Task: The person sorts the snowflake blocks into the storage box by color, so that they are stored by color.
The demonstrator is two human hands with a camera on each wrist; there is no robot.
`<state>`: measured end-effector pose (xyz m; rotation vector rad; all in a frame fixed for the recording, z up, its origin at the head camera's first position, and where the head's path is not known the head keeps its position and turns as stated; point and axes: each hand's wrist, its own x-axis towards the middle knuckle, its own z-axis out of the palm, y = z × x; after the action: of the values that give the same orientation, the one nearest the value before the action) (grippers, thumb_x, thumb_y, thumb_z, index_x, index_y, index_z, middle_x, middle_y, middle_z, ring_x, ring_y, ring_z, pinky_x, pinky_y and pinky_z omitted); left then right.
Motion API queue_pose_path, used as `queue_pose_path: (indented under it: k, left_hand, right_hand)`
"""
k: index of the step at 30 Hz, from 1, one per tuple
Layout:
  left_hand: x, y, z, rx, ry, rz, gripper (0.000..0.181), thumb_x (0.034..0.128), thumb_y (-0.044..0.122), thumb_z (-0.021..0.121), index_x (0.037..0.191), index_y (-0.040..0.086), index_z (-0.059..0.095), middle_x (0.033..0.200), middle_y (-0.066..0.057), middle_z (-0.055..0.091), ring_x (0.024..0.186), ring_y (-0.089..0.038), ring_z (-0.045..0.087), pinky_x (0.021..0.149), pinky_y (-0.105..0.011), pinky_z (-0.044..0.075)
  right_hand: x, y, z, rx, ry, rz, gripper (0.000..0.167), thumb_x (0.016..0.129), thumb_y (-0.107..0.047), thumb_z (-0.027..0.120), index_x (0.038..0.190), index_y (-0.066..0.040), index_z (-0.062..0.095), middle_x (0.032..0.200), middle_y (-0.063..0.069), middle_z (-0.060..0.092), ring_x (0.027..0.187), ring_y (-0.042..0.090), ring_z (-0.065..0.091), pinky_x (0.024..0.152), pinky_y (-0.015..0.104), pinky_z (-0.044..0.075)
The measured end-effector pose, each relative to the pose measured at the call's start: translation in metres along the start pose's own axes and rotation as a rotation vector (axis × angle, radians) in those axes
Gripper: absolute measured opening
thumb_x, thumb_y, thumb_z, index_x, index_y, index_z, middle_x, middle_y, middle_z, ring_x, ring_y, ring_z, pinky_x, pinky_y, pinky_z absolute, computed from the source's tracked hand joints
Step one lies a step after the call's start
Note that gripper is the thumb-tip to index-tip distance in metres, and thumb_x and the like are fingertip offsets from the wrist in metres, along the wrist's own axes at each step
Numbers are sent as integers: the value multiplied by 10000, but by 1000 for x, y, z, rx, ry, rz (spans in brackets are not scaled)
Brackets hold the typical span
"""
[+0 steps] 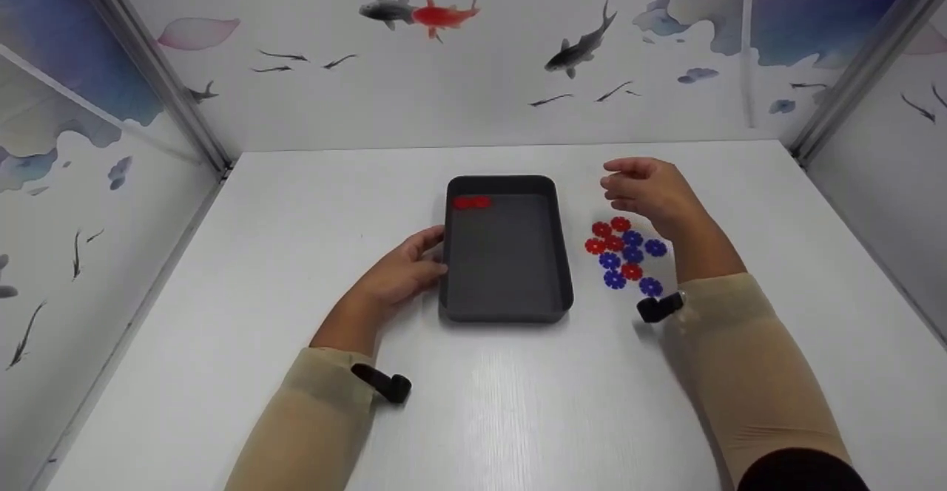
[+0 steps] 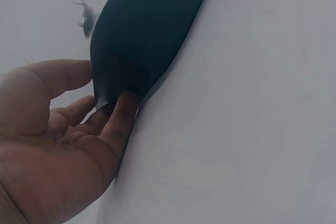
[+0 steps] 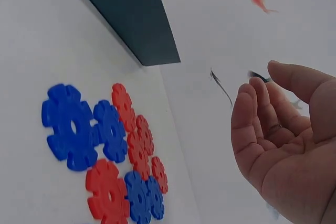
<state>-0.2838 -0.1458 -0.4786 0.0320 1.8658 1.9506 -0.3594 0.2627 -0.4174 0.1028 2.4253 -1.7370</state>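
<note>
A dark grey rectangular tray (image 1: 507, 269) lies on the white table, with two red notched discs (image 1: 472, 202) at its far left corner inside. My left hand (image 1: 403, 273) touches the tray's left wall; in the left wrist view its thumb and fingers (image 2: 123, 114) rest against the tray's outside (image 2: 147, 30). Right of the tray lie several loose red discs (image 1: 614, 243) and blue discs (image 1: 632, 254), seen close in the right wrist view as a blue disc (image 3: 72, 127) and a red disc (image 3: 107, 192). Above the table beyond them, my right hand (image 1: 651, 191) hovers with bent fingers and holds nothing.
A white panel (image 1: 503, 106) printed with fish stands along the table's far edge. Side panels with metal posts (image 1: 152, 69) rise at the left and right. Each wrist wears a black strap-mounted device (image 1: 388, 384).
</note>
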Motion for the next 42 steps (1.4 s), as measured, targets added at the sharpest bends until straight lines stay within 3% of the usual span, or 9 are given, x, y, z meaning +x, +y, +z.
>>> queue_pose_path:
  k: [13,21,28,42]
  left_hand:
    - [1,-1,-3,0,-2,6,741,992,-35,622,1660,180,382,1749,35,332,1545,-189,466,1249,-429,429]
    - [-1,3,-2,19,20,-17,749,997,-10,635,1667,191,369,1761,37,313,1590,-193,406,1262,-413,417]
    - [-1,1,-2,11,6,-7,757,995,-30,622,1672,183,359,1765,32,309,1573,-210,437,1264,-436,415]
    - [2,-1,0,10,4,10,768,988,-34,621,1678,161,344,1769,3,302,1576,-224,434,1270,-437,406]
  right_hand:
    - [9,35,-22,-135,33,72,567,1016,-437,720,1508,-193,580,1445,77,632,1360,280,618,1184,418,511]
    - [13,52,-29,-121,-26,133,598,1016,-403,731,1548,-202,545,1534,90,596,1407,294,570,1234,468,451]
    - [13,56,-27,-254,-81,130,605,1003,-351,754,1547,-201,537,1549,105,582,1493,365,495,1286,580,360]
    - [13,50,-21,-383,-100,122,595,990,-280,775,1528,-164,551,1527,139,592,1402,378,552,1228,587,428]
